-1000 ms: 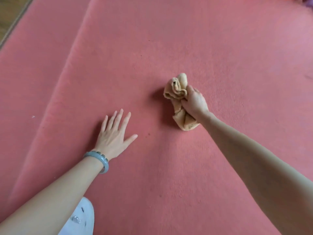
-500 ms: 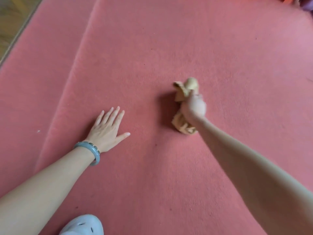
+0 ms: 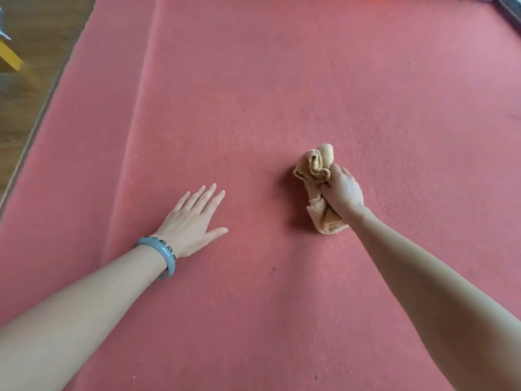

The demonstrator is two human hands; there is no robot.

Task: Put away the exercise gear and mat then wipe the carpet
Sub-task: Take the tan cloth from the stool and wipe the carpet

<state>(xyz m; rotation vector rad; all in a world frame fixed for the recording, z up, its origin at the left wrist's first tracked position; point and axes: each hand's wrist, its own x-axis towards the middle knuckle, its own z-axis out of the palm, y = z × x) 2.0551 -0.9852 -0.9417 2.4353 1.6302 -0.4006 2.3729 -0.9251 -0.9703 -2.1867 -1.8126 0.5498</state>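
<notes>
Right hand [image 3: 342, 193] grips a bunched tan terry cloth [image 3: 317, 176] pressed on the pink pile carpet [image 3: 282, 80]. Left hand [image 3: 191, 221] lies spread flat, bracing. Cloth appears soft, light and limp; best held mid-bundle.

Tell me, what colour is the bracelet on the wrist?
The bracelet is a pale grey-blue, seen best in the head view, on the left wrist.

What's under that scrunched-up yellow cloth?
The pink-red carpet lies under the cloth, which the right hand grips. The patch right beneath it is covered, so nothing there can be seen.
</notes>
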